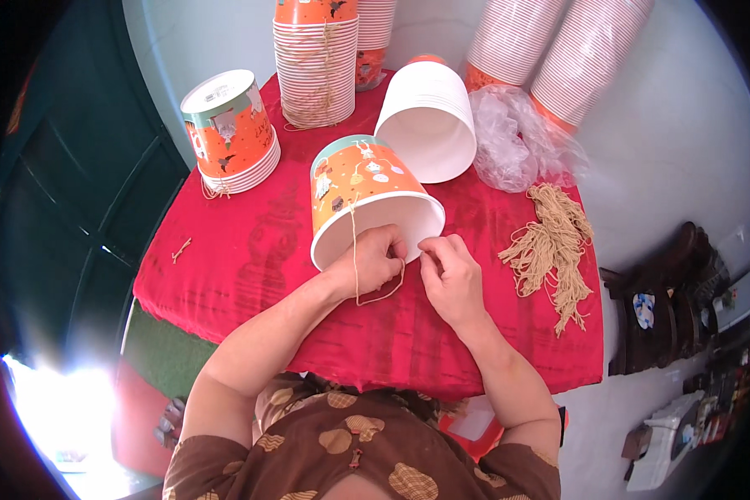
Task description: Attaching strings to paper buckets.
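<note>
An orange paper bucket [372, 173] with a pale green base band and white inside lies tilted on the red-covered table, its mouth toward me. My left hand [375, 260] is closed at the lower rim, fingertips inside the mouth, with a beige string [381, 298] running from it. That string loops below the hand and up across the rim to the bucket's printed side. Against the rim's right edge, my right hand [452, 279] is pinched closed; what its fingertips hold is too small to make out.
A bundle of beige strings [554, 250] lies at the right. Behind stand an open white bucket stack [429, 117], a tall stack strung with cord [317, 71], and bagged stacks [517, 42] beside crumpled clear plastic [517, 137]. Upside-down buckets [232, 137] stand at the left.
</note>
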Demonstrator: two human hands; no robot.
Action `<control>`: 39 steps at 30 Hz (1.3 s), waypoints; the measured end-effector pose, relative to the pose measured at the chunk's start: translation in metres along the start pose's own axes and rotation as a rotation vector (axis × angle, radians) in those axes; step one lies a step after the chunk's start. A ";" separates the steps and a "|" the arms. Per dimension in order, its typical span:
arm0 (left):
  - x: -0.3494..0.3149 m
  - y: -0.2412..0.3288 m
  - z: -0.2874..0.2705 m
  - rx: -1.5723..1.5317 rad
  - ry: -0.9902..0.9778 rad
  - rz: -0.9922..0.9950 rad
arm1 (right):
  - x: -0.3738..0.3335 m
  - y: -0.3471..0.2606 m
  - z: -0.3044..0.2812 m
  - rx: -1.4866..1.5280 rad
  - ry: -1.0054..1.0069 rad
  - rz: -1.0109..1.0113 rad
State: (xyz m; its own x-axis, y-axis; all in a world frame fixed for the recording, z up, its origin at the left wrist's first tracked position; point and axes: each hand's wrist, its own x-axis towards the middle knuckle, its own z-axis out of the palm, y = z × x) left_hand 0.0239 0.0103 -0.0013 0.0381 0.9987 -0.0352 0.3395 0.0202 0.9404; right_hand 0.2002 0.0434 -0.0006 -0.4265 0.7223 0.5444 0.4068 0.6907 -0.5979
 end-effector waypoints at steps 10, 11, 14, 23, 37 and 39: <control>0.003 -0.009 0.006 0.134 0.071 0.181 | 0.003 0.021 0.017 0.051 -0.060 -0.105; 0.002 -0.007 0.007 0.134 0.070 0.181 | 0.003 0.023 0.019 0.078 -0.056 -0.089; -0.001 -0.003 0.010 0.184 0.119 0.192 | 0.004 0.027 0.023 0.115 -0.044 -0.064; -0.004 -0.003 0.020 0.457 0.291 0.361 | 0.005 0.025 0.021 0.150 -0.082 0.044; -0.003 -0.012 0.020 0.772 0.328 0.429 | 0.007 0.026 0.021 0.180 -0.095 0.048; -0.003 -0.009 0.018 0.759 0.312 0.423 | 0.007 0.030 0.022 0.208 -0.084 0.020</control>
State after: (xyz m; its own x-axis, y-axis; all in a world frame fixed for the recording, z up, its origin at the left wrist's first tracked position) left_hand 0.0377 0.0062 -0.0158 0.0819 0.8858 0.4568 0.8844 -0.2759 0.3764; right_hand 0.1922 0.0684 -0.0280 -0.4892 0.7244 0.4857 0.2441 0.6484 -0.7211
